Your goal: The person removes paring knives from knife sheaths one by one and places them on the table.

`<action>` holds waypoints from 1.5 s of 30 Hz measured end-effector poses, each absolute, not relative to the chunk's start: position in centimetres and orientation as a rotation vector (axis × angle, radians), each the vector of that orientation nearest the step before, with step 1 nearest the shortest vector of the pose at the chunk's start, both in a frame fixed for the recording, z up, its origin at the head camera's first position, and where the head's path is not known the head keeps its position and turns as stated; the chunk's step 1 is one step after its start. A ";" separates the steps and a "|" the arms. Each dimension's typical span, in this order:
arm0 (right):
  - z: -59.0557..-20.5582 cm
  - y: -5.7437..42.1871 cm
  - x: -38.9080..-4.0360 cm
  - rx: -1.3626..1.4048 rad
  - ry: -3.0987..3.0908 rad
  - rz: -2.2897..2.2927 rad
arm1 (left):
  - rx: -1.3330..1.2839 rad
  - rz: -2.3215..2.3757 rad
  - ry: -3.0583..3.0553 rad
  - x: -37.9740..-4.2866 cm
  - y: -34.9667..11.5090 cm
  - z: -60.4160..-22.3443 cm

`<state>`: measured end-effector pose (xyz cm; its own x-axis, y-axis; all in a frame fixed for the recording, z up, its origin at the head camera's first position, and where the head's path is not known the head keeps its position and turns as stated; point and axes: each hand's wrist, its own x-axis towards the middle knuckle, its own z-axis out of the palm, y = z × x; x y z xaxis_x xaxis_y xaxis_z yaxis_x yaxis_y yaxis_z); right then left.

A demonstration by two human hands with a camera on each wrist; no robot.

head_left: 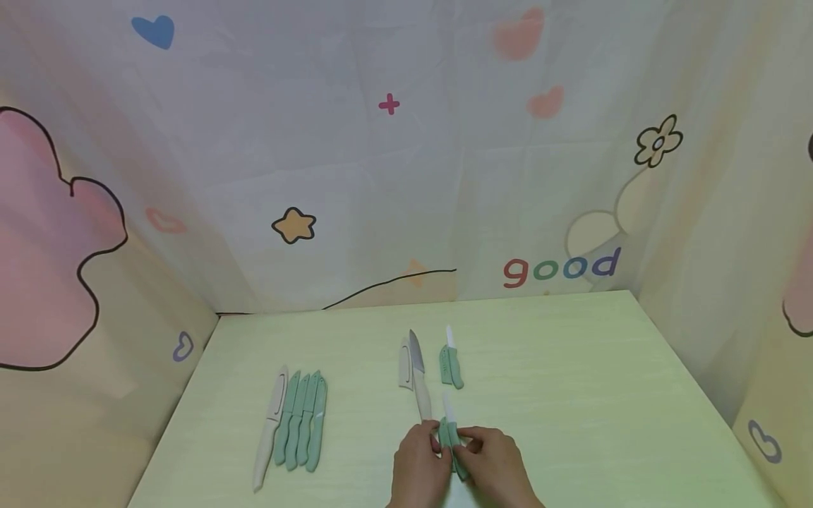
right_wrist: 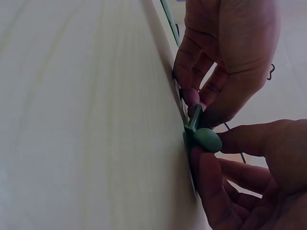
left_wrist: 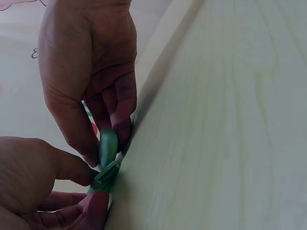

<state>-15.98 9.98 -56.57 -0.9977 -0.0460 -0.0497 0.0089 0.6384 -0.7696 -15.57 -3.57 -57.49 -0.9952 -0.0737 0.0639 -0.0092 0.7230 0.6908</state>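
Okay, the held green knife [head_left: 453, 429] — white blade out, pointing away from the person — is at the near side of the table [head_left: 571, 395], side by side with the held green sheath [head_left: 444, 426]; whether the pair rests on the surface or sits just above it can't be told. The right hand [head_left: 495, 462] pinches the knife's handle between thumb and fingers; the left hand [head_left: 422, 458] has thumb and fingers clamped on the sheath, to the knife's left. Both wrist views show the same double grip, handle and sheath apart as two pieces. Just beyond the left hand lies a bare cream knife [head_left: 416, 370], with its cream sheath [head_left: 405, 365] alongside on the left. Farther out, past the held pair, another green knife [head_left: 454, 368] lies with its white blade bare, a second green sheath [head_left: 445, 365] right beside it. Well off to the left, a row: one covered cream knife [head_left: 266, 439], then four covered green knives [head_left: 298, 413]. Status, judged from layout: five knives sheathed, three with blades out — held one included, blade not in its sheath. Rightmost of the row shows a pale sliver mid-length; full seating unclear. Behind everything, a printed curtain [head_left: 381, 169].
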 end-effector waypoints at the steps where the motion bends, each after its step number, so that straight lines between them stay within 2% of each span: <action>1: -56.5 9.9 -16.0 -0.029 2.786 -1.296 | 0.069 -1.139 -2.842 -15.6 -3.6 -57.4; 20: -56.7 10.1 -16.0 -0.071 2.831 -1.267 | -0.001 -1.140 -2.869 -15.5 -4.0 -57.5; 45: -56.3 10.2 -15.7 -0.096 2.798 -1.244 | 0.048 -1.203 -2.935 -15.4 -4.4 -57.5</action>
